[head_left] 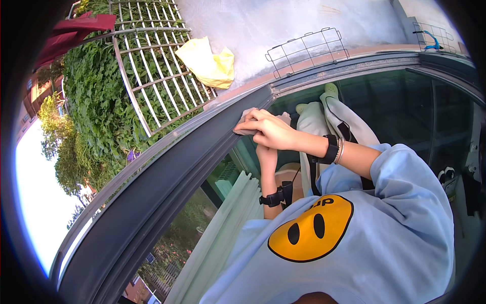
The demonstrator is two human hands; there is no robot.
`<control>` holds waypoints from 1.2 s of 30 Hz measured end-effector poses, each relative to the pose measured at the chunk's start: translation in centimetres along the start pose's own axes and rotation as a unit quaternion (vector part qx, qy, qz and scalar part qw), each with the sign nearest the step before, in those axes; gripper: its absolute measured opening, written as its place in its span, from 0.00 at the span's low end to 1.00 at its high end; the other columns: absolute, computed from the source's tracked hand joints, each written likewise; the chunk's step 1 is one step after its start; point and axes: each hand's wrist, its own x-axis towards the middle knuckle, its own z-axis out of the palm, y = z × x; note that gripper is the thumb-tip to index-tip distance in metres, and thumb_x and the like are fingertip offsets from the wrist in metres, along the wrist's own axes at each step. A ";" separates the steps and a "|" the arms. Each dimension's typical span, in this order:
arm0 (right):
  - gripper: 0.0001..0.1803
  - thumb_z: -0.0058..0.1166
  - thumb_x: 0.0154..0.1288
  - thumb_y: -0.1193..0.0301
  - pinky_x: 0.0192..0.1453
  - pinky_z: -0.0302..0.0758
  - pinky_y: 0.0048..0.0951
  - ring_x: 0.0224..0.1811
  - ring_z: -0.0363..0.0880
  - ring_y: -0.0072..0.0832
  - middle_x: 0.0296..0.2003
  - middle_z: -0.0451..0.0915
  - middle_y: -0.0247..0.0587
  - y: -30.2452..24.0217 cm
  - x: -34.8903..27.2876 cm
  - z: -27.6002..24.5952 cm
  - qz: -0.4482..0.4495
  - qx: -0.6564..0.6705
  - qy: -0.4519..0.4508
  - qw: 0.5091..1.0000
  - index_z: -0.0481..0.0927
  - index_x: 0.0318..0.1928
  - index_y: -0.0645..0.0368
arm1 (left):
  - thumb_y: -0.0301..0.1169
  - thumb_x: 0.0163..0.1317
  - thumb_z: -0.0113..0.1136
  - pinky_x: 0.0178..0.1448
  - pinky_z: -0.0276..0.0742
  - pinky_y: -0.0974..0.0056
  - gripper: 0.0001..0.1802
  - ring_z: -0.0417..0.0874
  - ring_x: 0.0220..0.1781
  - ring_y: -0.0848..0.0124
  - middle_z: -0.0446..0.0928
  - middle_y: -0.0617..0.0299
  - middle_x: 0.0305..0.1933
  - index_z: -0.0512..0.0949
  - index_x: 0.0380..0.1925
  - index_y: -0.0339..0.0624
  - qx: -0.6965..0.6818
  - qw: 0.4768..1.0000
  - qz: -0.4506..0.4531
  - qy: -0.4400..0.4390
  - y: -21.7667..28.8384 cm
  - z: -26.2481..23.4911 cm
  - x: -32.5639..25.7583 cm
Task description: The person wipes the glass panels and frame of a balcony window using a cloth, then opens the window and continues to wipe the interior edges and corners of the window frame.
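Note:
At the corner of a dark grey window frame point(174, 175), my right hand point(273, 130) is closed, its fingers bent over a small pale greyish-pink cloth point(245, 121) that touches the frame. My left hand point(266, 153) is just below and behind it; the right hand covers its fingers, so I cannot see what they hold. Black bands circle both wrists, and thin bracelets circle the right one.
Outside the frame, a yellow cloth point(210, 66) hangs by a metal railing point(152, 66) over leafy plants. Two wire racks point(309, 50) stand along the outer ledge. Inside, a pale green curtain point(217, 243) hangs below the frame. Dark glass point(400, 106) lies at the right.

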 end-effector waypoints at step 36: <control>0.21 0.53 0.44 0.78 0.48 0.67 0.33 0.45 0.71 0.41 0.41 0.73 0.44 7.0 -1.6 0.6 0.083 0.003 0.068 0.994 0.70 0.44 0.58 | 0.30 0.59 0.50 0.51 0.68 0.66 0.19 0.72 0.51 0.69 0.72 0.57 0.48 0.67 0.49 0.32 -0.294 0.926 -0.238 0.010 -5.6 4.2 2.6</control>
